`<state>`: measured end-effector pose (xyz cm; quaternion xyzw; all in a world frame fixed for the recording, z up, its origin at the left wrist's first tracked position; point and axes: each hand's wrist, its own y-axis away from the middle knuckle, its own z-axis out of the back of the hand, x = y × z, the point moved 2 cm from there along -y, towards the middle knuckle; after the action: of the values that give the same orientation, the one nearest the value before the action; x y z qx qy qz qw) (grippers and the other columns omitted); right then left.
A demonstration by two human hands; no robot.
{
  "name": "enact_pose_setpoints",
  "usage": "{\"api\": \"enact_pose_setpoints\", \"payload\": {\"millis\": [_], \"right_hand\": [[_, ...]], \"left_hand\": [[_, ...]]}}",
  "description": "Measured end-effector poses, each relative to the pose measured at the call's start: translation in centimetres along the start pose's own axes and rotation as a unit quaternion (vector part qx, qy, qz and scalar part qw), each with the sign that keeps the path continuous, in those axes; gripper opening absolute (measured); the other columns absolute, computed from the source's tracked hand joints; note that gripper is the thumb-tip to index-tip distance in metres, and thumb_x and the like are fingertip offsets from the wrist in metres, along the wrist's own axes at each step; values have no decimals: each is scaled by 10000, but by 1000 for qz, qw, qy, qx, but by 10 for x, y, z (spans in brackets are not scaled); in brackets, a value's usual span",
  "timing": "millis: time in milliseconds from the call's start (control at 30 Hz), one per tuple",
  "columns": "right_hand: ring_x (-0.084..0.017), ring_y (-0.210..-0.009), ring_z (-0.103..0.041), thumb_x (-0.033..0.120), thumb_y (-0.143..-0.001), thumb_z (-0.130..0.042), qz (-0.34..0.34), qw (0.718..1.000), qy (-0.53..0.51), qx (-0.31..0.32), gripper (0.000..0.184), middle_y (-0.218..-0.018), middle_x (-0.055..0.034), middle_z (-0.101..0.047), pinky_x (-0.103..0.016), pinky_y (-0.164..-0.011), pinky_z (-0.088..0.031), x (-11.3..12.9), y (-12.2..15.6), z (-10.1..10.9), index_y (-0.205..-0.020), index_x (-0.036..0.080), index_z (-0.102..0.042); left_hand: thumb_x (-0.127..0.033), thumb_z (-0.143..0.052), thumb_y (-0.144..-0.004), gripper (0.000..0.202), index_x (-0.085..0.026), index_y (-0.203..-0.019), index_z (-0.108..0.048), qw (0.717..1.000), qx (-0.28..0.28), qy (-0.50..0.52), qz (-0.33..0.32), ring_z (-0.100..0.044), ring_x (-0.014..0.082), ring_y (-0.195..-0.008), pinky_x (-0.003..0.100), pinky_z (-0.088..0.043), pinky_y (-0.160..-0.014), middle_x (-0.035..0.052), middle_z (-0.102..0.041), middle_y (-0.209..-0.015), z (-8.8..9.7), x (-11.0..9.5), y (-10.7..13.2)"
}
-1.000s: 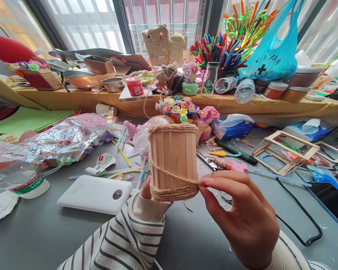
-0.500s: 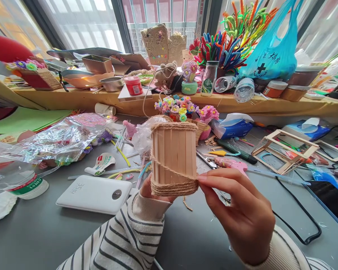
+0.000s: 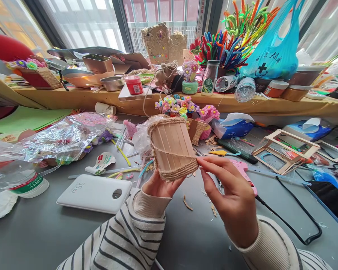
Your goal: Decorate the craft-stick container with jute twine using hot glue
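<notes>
The left hand (image 3: 160, 187) supports the wooden pot (image 3: 173, 138), grasping its underside; the right hand (image 3: 233, 197) touches its corner, pinch unclear. Twine (image 3: 180, 171) bands its ends; its middle is mostly bare.

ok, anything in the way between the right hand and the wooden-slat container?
Nothing visible. The right hand has its fingertips at the twine band on the lower right corner of the wooden-slat container. The left hand holds from below; the pink tool lies beyond the right hand.
</notes>
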<state>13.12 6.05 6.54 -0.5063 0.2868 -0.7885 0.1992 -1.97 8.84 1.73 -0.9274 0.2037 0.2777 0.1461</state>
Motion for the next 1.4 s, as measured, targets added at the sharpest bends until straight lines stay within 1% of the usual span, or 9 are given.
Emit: {"api": "enact_pose_setpoints", "payload": {"millis": [133, 267, 467, 633, 800, 1000, 1133, 1233, 1400], "right_hand": [[-158, -995, -520, 112, -757, -497, -60, 995, -67, 37, 343, -1073, -48, -559, -297, -806, -499, -9, 0, -6, -1076, 225, -557], [-158, -1005, -520, 126, -759, -494, -91, 989, -105, 54, 360, -1108, -52, -543, -309, -822, -503, -14, 1, -10, -1103, 224, -536], [-158, -999, -534, 153, -768, -484, -124, 983, -120, 67, 378, -1113, -61, -542, -315, -827, -496, -20, 4, -13, -1138, 227, -512], [-167, -1084, -477, 165, -770, -482, -114, 988, -76, 67, 334, -1152, -60, -524, -348, -907, -431, -23, 2, -12, -1087, 237, -559], [-147, -989, -554, 190, -766, -501, -167, 973, -112, 116, 278, -1069, -59, -597, -294, -841, -480, -31, -1, -12, -1025, 213, -599], [-166, -1021, -545, 220, -757, -517, -215, 955, -162, 125, 263, -1081, -56, -603, -311, -855, -474, -33, -3, -13, -1001, 212, -615], [-169, -991, -568, 235, -744, -536, -278, 921, -238, 131, 282, -1065, -43, -618, -313, -855, -474, -31, -3, -16, -1016, 216, -607], [-169, -1015, -552, 240, -734, -550, -319, 904, -255, 124, 293, -1073, -25, -616, -303, -879, -455, -30, -3, -16, -1022, 227, -604], [-163, -1025, -543, 238, -731, -550, -340, 891, -266, 143, 319, -1096, -20, -603, -288, -901, -432, -28, -4, -17, -1046, 222, -591]], "left_hand": [[-393, -521, -759, 437, -202, -1152, -505, 999, -36, -16, -30, -216, 224, -1277, 347, -116, -1089, 41, -407, -1321, 4, 1, -2], [-375, -495, -773, 384, -224, -1126, -517, 996, -75, -16, -47, -220, 221, -1276, 394, -131, -1080, 25, -476, -1266, 17, 5, -6], [-455, -586, -665, 504, -214, -1104, -532, 982, -168, -29, -81, -279, 301, -1245, 485, -177, -1043, 82, -495, -1234, 40, 12, -11], [-374, -658, -624, 476, -220, -1063, -554, 975, -181, -69, -107, -352, 283, -1209, 442, -258, -1021, 71, -540, -1175, 29, 6, -10], [-382, -684, -586, 648, -195, -1162, -455, 972, -170, -93, -132, -369, 325, -1185, 474, -291, -984, 118, -494, -1217, 16, 3, -10], [-351, -728, -520, 579, -211, -1030, -492, 944, -211, -146, -209, -434, 335, -1120, 488, -313, -943, 100, -554, -1099, 21, 8, -9], [-380, -746, -480, 625, -198, -1016, -482, 911, -254, -210, -246, -509, 295, -1022, 452, -336, -927, 76, -557, -992, 25, 10, -5], [-386, -742, -484, 632, -202, -1024, -469, 904, -255, -232, -251, -544, 251, -946, 429, -374, -888, 65, -533, -982, 22, 11, -4], [-389, -744, -479, 623, -201, -1010, -476, 895, -262, -251, -260, -556, 185, -843, 339, -435, -788, 48, -516, -944, 15, 9, -3]]}}
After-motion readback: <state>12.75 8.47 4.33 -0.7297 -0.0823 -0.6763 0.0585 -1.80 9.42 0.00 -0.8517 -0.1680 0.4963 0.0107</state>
